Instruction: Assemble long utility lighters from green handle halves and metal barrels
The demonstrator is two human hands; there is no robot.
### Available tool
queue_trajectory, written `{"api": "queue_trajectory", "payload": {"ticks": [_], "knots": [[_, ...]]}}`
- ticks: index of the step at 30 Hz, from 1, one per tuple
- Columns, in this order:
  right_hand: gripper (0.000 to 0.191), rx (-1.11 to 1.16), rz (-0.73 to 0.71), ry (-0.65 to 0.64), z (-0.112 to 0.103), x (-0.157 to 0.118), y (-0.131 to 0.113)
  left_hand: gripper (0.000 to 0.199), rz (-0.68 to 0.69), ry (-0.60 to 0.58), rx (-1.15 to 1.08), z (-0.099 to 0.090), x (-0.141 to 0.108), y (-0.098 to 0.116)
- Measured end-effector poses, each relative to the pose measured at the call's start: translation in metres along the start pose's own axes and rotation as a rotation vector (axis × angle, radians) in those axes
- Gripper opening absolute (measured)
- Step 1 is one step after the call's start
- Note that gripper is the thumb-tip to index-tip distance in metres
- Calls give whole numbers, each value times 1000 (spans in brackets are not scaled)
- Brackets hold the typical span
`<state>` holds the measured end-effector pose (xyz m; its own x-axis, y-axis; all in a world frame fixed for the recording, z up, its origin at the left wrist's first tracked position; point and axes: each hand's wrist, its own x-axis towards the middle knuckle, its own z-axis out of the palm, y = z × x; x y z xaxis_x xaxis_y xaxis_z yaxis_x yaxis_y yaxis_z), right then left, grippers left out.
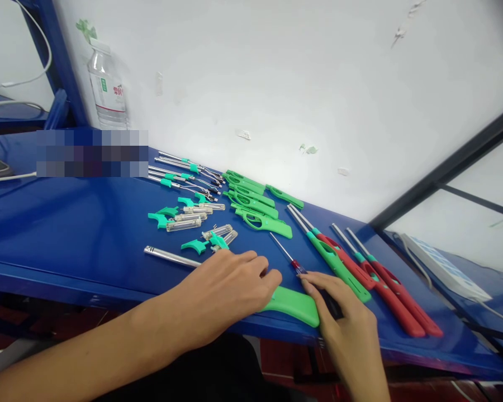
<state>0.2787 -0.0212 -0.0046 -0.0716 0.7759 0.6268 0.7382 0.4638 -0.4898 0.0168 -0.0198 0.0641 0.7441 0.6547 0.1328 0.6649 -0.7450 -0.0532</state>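
Near the table's front edge lies a green gas lighter (294,305); its metal tube (171,257) points left. My left hand (235,285) is closed over its middle, hiding the trigger area. My right hand (347,312) grips a screwdriver (298,268) with a red and dark handle, its thin shaft aimed up and left, away from the lighter. The right fingers are by the lighter's butt end. Just beyond my left hand are teal triggers (194,245) and clear fuel tanks (183,224). Farther back sit several green handle shells (268,223).
Metal lighter tubes with wires (180,187) lie at the back left. Red lighters (396,301) and a green lighter (335,259) lie to the right. A plastic bottle (108,92) stands by the white wall (276,72). A power strip (444,265) is beyond the right frame bar.
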Motion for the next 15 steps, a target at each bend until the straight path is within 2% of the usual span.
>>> {"api": "queue_trajectory", "payload": {"ticks": [7,15], "knots": [[20,-13,22,-11,-1,0,0,44,2,38,3,-2,-2,-3],[30,-94,84,-9,-4,1,1,42,5,239,25,6,-8,-8]]}}
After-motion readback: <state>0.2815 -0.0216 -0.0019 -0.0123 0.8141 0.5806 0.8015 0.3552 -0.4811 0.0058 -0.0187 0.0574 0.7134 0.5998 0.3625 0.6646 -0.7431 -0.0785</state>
